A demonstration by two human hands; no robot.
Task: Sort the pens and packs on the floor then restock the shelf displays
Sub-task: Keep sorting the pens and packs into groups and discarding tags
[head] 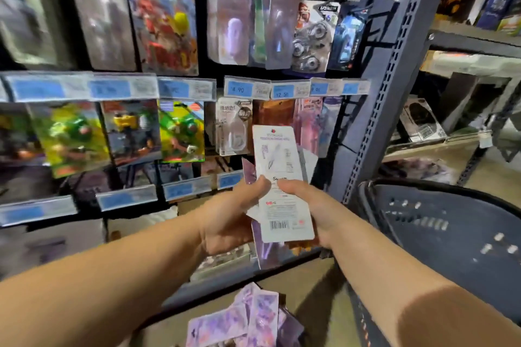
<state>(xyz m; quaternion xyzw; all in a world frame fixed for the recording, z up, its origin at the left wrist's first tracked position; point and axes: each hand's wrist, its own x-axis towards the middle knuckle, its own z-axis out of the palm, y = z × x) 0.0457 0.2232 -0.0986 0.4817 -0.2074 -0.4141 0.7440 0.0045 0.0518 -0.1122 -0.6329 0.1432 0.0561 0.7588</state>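
Both forearms reach forward toward the shelf display point(186, 89). My left hand point(229, 217) and right hand point(314, 205) curl round the fanned packs point(277, 155), thumbs pressed on the front one.

1. Left hand point(231, 222): bare, fingers & thumb uncovered; nail detail too blurred to tell.
2. Right hand point(318, 208): bare as well, plain thumb on show.
3. Left forearm point(127, 270): bare from the wrist just behind the hand back to frame edge; smooth, slim.
4. Right forearm point(394, 276): bare likewise behind its hand; looks wider w/ distance from the wrist, part in shadow at far end.
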